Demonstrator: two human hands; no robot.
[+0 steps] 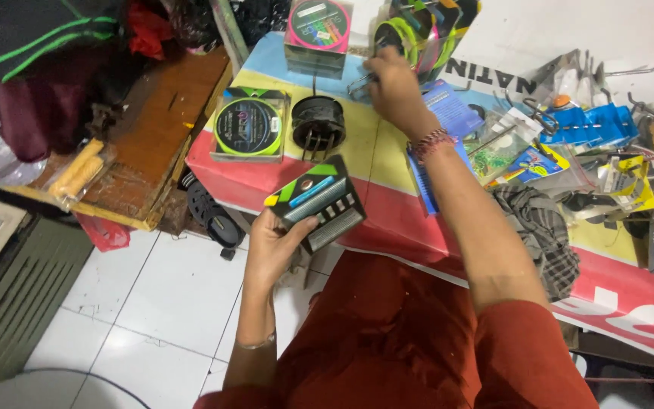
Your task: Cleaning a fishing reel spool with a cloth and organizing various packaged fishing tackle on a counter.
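Observation:
My left hand [270, 242] holds a dark flat box [319, 203] with green, yellow and blue markings, over the near edge of the table. My right hand [395, 87] reaches far across the table, its fingers closed on a small metal clip-like piece [359, 85] beside a row of coloured line spools [418, 34]. A black spool [318, 123] and a clear box with a green line spool [249, 126] lie on the table between my hands. A beaded bracelet sits on my right wrist.
The table is covered by a red, yellow and blue banner [387, 204]. At right lie a grey checked cloth [543, 231], blue packets [596, 125] and metal hooks. A pink spool box [318, 32] stands at the back. A wooden bench [157, 136] is at left.

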